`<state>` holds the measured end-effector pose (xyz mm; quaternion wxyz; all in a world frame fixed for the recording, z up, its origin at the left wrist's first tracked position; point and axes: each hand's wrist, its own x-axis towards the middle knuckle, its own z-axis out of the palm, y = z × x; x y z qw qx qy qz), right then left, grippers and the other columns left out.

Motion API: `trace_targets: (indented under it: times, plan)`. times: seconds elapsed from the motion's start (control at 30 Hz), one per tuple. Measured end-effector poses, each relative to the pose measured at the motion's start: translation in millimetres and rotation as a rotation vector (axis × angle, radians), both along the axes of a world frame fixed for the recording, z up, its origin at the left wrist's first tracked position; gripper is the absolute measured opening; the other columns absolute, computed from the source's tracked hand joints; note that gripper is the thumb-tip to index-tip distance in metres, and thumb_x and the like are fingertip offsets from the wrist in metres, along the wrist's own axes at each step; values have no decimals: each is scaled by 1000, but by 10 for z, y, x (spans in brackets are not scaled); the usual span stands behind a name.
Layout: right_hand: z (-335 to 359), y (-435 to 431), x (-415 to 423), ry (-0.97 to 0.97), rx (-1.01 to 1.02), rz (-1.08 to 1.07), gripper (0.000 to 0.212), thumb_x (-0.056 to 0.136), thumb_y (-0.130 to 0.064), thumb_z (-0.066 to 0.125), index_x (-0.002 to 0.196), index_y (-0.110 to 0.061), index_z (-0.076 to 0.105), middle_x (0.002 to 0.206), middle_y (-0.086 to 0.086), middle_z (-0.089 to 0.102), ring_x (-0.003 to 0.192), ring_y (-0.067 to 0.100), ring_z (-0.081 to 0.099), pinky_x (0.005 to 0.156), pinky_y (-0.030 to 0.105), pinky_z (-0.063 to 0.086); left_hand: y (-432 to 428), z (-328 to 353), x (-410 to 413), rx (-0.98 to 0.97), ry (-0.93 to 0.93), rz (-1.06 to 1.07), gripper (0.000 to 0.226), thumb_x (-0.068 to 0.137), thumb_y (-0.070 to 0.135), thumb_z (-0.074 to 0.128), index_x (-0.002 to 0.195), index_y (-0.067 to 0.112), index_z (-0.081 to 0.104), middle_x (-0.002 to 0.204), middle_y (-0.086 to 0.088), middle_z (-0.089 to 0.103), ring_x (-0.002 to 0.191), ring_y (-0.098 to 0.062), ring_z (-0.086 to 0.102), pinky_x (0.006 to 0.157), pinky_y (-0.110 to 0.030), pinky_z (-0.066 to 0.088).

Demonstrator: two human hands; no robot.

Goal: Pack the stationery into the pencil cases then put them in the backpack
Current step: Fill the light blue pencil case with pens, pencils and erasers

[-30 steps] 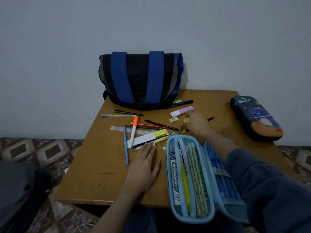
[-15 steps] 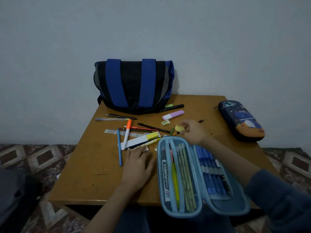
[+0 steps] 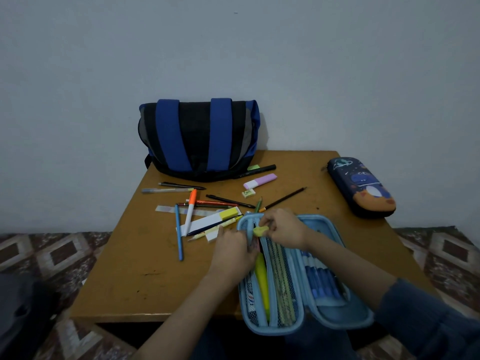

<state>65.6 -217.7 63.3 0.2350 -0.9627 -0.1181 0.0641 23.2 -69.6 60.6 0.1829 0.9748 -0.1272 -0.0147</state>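
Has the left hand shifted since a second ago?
Yes. The left hand moved right, from the table beside the open pencil case onto the case's left pocket.

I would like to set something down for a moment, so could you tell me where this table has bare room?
Bare wood: the front-left corner of the wooden table, left of the blue pen; and the strip between the open light blue fabric pencil case and the dark blue space-print pencil case. Crowded: the middle, pens strewn before the blue-and-black backpack.
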Motion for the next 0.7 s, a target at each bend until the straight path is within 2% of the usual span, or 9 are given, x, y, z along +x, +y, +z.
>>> trace_targets:
  times: [0.07, 0.1, 0.13, 0.27, 0.33, 0.43, 0.53, 0.6, 0.7]
  plan:
    - [12, -11, 10, 11, -13, 3, 23, 88, -8, 59, 108, -2, 65, 104, 11, 67, 79, 7, 50, 65, 14, 36, 22, 6, -16, -114, 15, 11, 27, 91, 25, 51, 67, 13, 49, 65, -2, 50, 77, -23, 56, 90, -27, 36]
    - [12, -8, 12, 15, -15, 5, 23, 88, -7, 58, 108, -2, 65, 104, 11, 67, 78, 8, 50, 65, 15, 37, 32, 4, -22, -165, 19, 20, 25, 90, 23, 53, 68, 11, 52, 68, -5, 53, 76, -24, 57, 75, -26, 40]
    - [16, 7, 18, 18, -12, 5, 23, 87, -6, 57, 108, -1, 66, 103, 11, 67, 75, 8, 50, 65, 16, 38, 43, -4, -26, -202, 24, 31, 23, 89, 21, 54, 69, 11, 54, 69, -6, 55, 74, -24, 58, 67, -26, 41]
    - [-17, 117, 34, -13, 40, -30, 23, 85, -4, 61, 107, 0, 66, 97, 13, 68, 72, 11, 53, 71, 25, 47, 37, -54, -29, -251, 28, 70, 27, 87, 19, 55, 63, 20, 42, 73, 1, 53, 80, -20, 57, 94, -42, 42]
    - [-62, 165, 36, -46, 100, -66, 21, 82, -2, 62, 103, -2, 66, 92, 11, 66, 74, 11, 52, 68, 23, 46, 29, -66, -36, -244, 15, 67, 30, 87, 21, 55, 62, 22, 39, 80, -1, 57, 82, -18, 57, 97, -45, 41]
    - [-155, 201, 21, -126, 187, -116, 12, 76, 2, 64, 86, -3, 67, 77, 9, 64, 65, 13, 54, 56, 17, 43, 45, -91, -34, -239, 10, 69, 34, 87, 22, 55, 59, 24, 36, 99, -6, 65, 89, -18, 58, 103, -44, 35]
    - [-251, 202, 27, -227, 208, -90, 10, 74, 7, 65, 81, 3, 71, 88, 15, 68, 76, 22, 63, 68, 27, 53, 52, -96, -39, -225, 5, 68, 34, 89, 23, 53, 58, 24, 37, 99, -2, 64, 97, -16, 57, 113, -40, 22]
    - [-261, 204, 27, -256, 206, -75, 10, 75, 8, 66, 81, 4, 73, 92, 16, 67, 81, 24, 63, 71, 26, 51, 52, -96, -40, -219, -1, 62, 36, 89, 23, 53, 58, 25, 36, 103, -2, 64, 101, -15, 56, 114, -36, 17]
    - [-281, 197, 32, -277, 177, -66, 8, 75, 7, 67, 80, 4, 73, 89, 15, 66, 82, 24, 62, 69, 22, 44, 66, -132, -13, -185, -14, 49, 29, 88, 26, 56, 61, 23, 46, 115, 0, 63, 108, -11, 55, 114, -37, 21]
